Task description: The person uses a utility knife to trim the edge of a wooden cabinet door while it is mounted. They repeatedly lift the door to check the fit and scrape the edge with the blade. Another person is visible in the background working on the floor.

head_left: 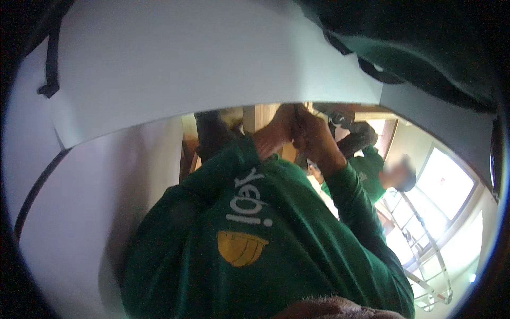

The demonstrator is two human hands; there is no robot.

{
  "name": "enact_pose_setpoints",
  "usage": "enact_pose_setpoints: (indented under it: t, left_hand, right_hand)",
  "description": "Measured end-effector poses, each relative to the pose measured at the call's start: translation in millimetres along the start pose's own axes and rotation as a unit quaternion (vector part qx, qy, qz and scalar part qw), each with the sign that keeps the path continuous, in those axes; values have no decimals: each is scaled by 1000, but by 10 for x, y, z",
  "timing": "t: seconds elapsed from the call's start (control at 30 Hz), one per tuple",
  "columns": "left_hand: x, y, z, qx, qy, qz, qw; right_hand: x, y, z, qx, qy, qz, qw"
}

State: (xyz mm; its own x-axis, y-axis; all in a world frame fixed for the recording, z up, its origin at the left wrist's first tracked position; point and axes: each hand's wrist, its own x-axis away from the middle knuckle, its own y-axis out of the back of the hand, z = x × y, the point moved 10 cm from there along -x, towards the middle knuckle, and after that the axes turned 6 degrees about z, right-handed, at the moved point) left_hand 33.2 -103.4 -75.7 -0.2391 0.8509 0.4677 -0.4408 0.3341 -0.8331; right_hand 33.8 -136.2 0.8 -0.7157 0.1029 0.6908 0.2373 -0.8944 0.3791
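My left hand (pixel 279 125) and my right hand (pixel 313 135) meet at the middle of the view, just below the edge of a pale panel (pixel 191 58). Both have curled fingers, close around something small and dark that I cannot make out. My green sleeves lead up to them. Pale wooden pieces (pixel 254 118) show behind my left hand.
A co-worker in a green top (pixel 369 175) is at the right, near a metal ladder (pixel 422 250) and a bright window (pixel 441 183). A pale wall (pixel 74 202) stands at the left. Dark straps (pixel 52 64) and dark fabric (pixel 414 48) border the upper view.
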Motion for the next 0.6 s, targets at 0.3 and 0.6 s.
enact_pose_setpoints:
  t: [0.3,0.6]
  left_hand:
    - [-39,3,15,68,-8,29,997]
    - [152,-281,-122,31,-17,15,999]
  right_hand:
    - [-11,18,195,12,68,-3,998]
    - [-184,-38,21,-8,49,43,998]
